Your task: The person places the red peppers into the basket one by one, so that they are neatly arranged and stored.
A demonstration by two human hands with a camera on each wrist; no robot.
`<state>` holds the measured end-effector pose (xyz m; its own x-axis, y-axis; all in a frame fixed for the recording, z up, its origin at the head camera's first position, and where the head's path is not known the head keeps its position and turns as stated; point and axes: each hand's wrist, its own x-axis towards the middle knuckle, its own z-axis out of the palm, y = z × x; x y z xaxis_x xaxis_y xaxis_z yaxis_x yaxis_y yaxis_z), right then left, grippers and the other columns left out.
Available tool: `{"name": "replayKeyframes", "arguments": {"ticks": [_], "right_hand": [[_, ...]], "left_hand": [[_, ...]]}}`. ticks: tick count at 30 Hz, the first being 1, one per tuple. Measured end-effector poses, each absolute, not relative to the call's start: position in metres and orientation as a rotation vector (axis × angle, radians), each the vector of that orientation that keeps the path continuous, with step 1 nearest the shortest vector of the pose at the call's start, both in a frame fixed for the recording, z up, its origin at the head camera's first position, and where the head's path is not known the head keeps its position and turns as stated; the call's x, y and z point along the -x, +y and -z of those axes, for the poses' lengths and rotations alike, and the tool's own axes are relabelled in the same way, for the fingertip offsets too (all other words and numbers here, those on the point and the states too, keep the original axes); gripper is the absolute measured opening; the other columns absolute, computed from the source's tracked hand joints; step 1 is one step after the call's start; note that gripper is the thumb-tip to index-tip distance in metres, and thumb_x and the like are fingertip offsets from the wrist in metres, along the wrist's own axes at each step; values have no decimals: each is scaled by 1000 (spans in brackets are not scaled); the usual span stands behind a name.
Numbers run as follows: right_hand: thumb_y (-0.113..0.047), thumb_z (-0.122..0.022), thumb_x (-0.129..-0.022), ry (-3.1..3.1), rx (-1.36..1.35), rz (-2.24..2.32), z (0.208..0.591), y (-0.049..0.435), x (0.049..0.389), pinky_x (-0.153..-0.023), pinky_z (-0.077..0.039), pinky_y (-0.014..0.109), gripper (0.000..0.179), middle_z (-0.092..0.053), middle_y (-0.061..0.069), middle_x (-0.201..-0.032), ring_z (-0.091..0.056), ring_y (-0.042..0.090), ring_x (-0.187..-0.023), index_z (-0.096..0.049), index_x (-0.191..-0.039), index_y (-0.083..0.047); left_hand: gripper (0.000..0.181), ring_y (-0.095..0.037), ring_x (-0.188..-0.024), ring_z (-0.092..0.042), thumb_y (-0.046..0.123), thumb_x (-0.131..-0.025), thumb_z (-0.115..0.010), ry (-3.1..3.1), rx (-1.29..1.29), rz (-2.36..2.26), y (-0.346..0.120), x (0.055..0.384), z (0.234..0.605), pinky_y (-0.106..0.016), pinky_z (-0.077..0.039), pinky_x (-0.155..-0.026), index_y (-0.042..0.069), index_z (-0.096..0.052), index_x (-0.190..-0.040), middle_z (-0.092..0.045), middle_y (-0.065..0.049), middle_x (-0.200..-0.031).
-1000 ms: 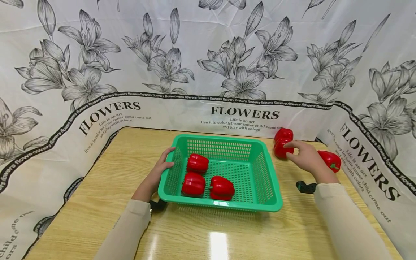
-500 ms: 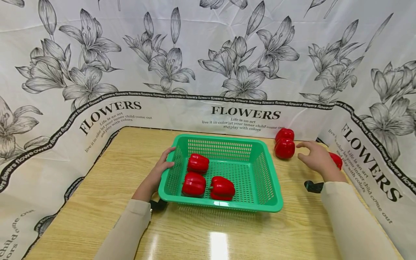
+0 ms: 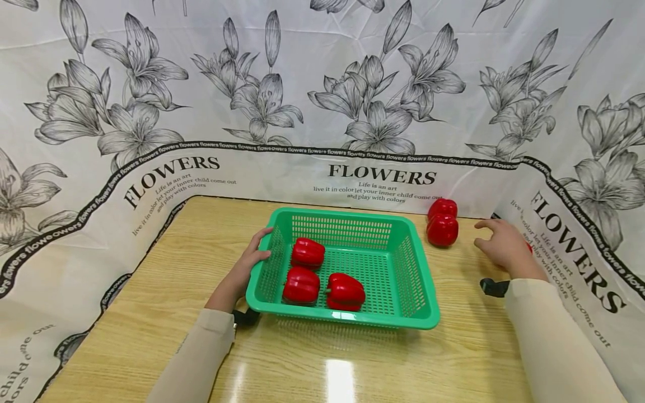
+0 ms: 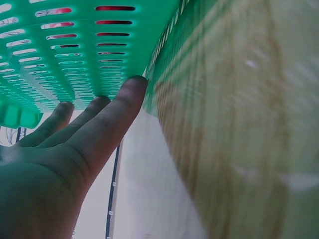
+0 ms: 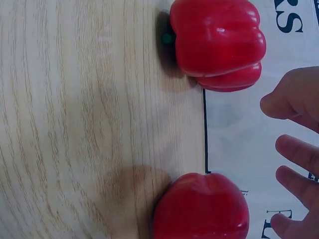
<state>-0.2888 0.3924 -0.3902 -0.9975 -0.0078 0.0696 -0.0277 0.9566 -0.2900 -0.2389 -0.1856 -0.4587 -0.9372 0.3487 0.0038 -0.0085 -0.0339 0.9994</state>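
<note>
A green slotted plastic basket (image 3: 403, 320) stands on the table with three red bell peppers inside: one at the back (image 3: 308, 253), one at front left (image 3: 301, 285) and one beside it (image 3: 345, 291). My left hand (image 3: 247, 265) grips its left rim; in the left wrist view, straight fingers (image 4: 107, 119) lie against the outer wall. To the basket's right, a bell pepper (image 3: 442, 230) sits in front of another (image 3: 443, 208). My right hand (image 3: 505, 249), fingers loosely bent and holding nothing, hovers right of that pair. It mostly hides a further bell pepper (image 5: 202, 211) near the right wall.
A pale wood-grain table (image 3: 378, 369) lies beneath everything. White cloth printed with black flowers and lettering (image 3: 381, 174) walls off its back and both sides. A dark strap piece (image 3: 494, 287) juts from the right wrist.
My right hand has moved away from the front pepper of the pair, to the right, covering most of the pepper by the right wall. The left hand and basket stay put.
</note>
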Motion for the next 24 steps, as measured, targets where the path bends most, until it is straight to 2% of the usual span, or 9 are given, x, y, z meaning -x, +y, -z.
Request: {"name": "replayKeyframes", "arguments": {"ticks": [4, 7, 14, 24], "right_hand": [[-22, -57, -89, -3039, 7, -444, 392, 397, 287, -89, -36, 64, 44, -42, 35, -128, -42, 48, -105, -52, -127, 2], [-21, -58, -89, -3043, 35, -455, 394, 402, 285, -94, -33, 66, 45, -37, 37, -132, -38, 51, -110, -51, -126, 3], [-24, -59, -88, -3052, 31, -448, 400, 417, 281, -91, -35, 66, 48, -37, 38, -128, -38, 51, -109, -52, -125, 6], [-30, -61, -88, -3102, 73, -449, 401, 430, 281, -94, -31, 70, 56, -23, 43, -135, -30, 57, -112, -48, -128, 7]], "left_hand": [[58, -44, -126, -42, 27, -99, -39, 1998, -363, -2060, -186, 239, 459, -46, -50, -87, 38, -16, -152, -22, -14, -153], [58, -44, -126, -42, 27, -99, -39, 1998, -358, -2063, -186, 238, 459, -46, -50, -86, 39, -17, -151, -23, -12, -153], [58, -45, -125, -43, 26, -99, -39, 1979, -359, -2070, -186, 240, 459, -46, -51, -85, 39, -17, -151, -23, -13, -153], [59, -43, -124, -43, 25, -98, -39, 1975, -358, -2070, -187, 241, 460, -46, -51, -85, 38, -16, -151, -22, -13, -153]]}}
